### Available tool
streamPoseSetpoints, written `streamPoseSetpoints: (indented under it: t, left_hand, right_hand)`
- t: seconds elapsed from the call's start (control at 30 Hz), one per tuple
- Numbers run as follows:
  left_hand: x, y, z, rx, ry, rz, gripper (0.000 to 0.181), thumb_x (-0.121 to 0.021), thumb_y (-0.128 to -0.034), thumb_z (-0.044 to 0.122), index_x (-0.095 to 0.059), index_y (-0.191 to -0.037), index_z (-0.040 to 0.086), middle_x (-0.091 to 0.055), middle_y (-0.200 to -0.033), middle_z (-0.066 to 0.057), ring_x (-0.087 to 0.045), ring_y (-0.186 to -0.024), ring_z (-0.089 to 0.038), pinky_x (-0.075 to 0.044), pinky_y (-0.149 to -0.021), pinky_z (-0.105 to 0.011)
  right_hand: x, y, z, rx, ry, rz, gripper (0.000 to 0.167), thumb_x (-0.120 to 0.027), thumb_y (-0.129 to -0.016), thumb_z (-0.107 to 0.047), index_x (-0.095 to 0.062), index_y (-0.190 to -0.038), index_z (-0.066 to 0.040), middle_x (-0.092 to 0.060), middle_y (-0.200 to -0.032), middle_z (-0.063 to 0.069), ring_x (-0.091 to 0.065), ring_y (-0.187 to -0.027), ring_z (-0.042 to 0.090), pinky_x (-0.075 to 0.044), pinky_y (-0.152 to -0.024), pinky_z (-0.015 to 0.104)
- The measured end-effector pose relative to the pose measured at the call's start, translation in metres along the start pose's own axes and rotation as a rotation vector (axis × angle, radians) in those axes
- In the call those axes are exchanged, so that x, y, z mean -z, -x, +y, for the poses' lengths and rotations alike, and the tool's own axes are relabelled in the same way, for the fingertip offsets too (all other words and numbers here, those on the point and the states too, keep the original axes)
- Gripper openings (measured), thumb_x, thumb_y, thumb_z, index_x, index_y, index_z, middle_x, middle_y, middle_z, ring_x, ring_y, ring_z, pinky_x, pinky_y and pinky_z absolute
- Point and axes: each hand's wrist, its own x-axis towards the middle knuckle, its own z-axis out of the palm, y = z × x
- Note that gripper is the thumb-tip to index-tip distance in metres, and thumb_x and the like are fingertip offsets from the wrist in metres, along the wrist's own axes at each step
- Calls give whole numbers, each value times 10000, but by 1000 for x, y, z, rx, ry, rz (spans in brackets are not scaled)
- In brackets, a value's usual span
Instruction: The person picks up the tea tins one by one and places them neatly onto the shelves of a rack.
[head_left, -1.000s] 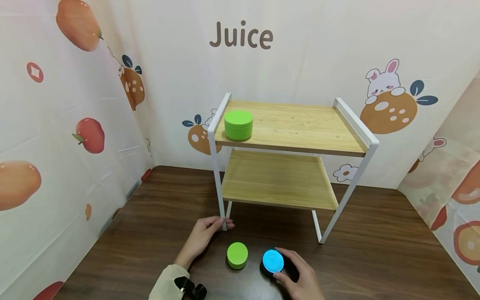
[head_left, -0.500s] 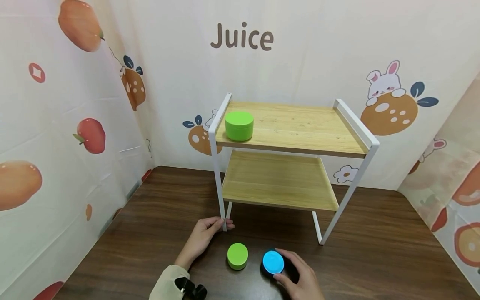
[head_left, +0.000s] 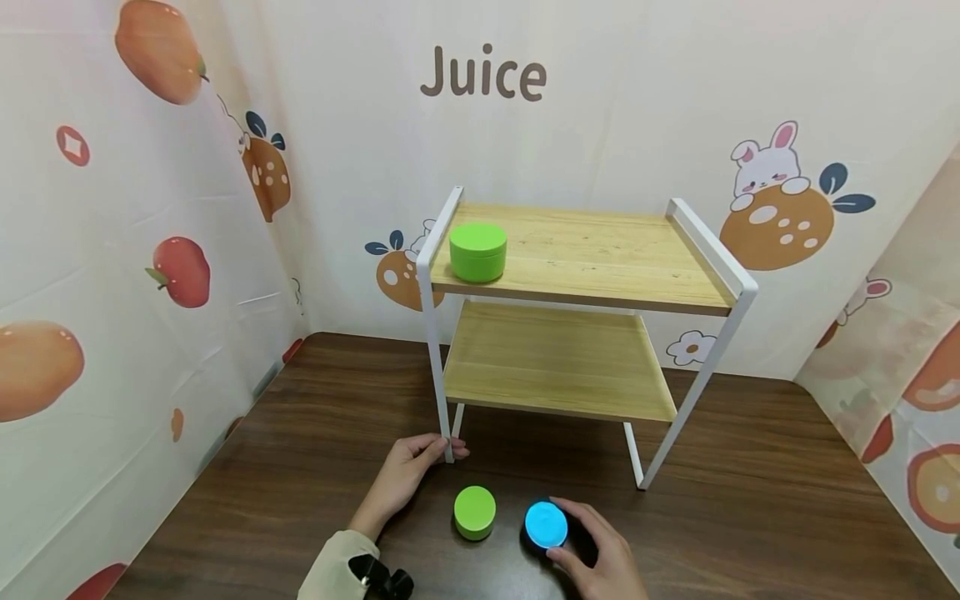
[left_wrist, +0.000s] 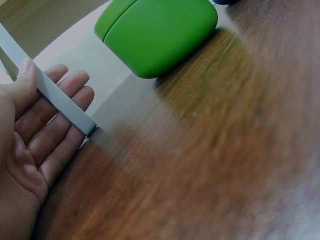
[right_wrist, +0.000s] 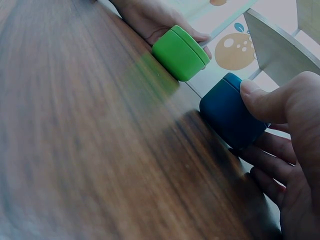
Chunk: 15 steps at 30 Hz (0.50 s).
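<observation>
My left hand (head_left: pixel 405 477) holds the lower end of the front left leg of a white-framed two-tier shelf (head_left: pixel 558 354); in the left wrist view the thumb lies over the leg (left_wrist: pixel 62 102) with the fingers behind it. My right hand (head_left: pixel 600 550) pinches a small round blue container (head_left: pixel 546 525) between thumb and fingers, on the table. In the right wrist view the container (right_wrist: pixel 230 112) looks dark blue and has a lid seam. Between the hands stands a small green lidded container (head_left: pixel 475 512). A larger green lidded container (head_left: pixel 478 252) sits at the left of the top shelf board.
The shelf stands on a dark brown wooden table (head_left: pixel 300 433). Its lower board (head_left: pixel 555 358) is pale wood. A printed fabric backdrop (head_left: pixel 615 100) encloses the back and sides. A black strap device (head_left: pixel 382 577) sits at the left wrist.
</observation>
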Motion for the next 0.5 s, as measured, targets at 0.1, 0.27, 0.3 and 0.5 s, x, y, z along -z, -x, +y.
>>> streamPoseSetpoints:
  t: [0.1, 0.27, 0.3, 0.5]
  left_hand:
    - [0, 0, 0, -1, -3, 0, 411, -505, -1130, 290, -745, -1241, -25, -792, -1190, -152, -707, -1229, -128, -493, -1047, -184]
    - [0, 0, 0, -2, -4, -3, 412, -503, -1130, 292, -744, -1246, -22, -790, -1197, -152, -703, -1238, -134, -490, -1049, -183]
    - [0, 0, 0, -2, -2, -4, 411, -503, -1131, 291, -742, -1249, -22, -789, -1198, -153, -704, -1234, -127, -490, -1050, -182]
    - [0, 0, 0, 2, -1, -3, 416, -502, -1131, 292, -738, -1253, -28, -790, -1197, -152, -705, -1221, -102, -487, -1051, -182]
  right_hand:
    - [0, 0, 0, -3, -8, -2, 574, -944, -760, -140, -739, -1285, -245, -702, -1192, -243, -672, -1134, 13, -557, -971, 280]
    - [0, 0, 0, -14, -13, -9, 573, -943, -762, -139, -739, -1287, -245, -699, -1191, -250, -671, -1136, 14, -555, -977, 280]
    - [0, 0, 0, -18, -13, -12, 573, -943, -764, -142, -738, -1288, -245, -698, -1191, -250, -670, -1136, 13, -555, -978, 281]
    - [1, 0, -1, -42, -17, -29, 573, -939, -773, -152, -732, -1300, -241, -694, -1197, -249, -668, -1145, 20, -557, -983, 294]
